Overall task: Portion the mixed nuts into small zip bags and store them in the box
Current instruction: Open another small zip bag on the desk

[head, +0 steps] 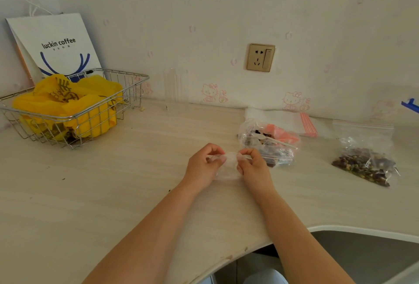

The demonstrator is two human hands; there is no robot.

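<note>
Both hands are on a small clear zip bag [227,165] mid-desk. Left hand [204,163] pinches one top corner w/ curled fingers, right hand [251,165] pinches the other, so it looks like the mouth is getting pulled open. Bag seems empty atm, tho it's see-thru so hard to be sure.

The nut supply is just beyond the right hand: a crumpled clear bag of mixed nuts [269,143] w/ a white plastic spoon [280,141] lying on it. A filled zip bag [365,161] sits well off to the right, and a stack of empty zip bags [303,124] is back by the wall. Wire basket [72,106] w/ yellow plastic bags [68,102] is far left; can't tell if that's "the box".

Tip imo: grip each layer separately near the zip strip and peel apart evenly, don't yank one corner. Get it fully open, then keep one hand holding it while the other scoops.
</note>
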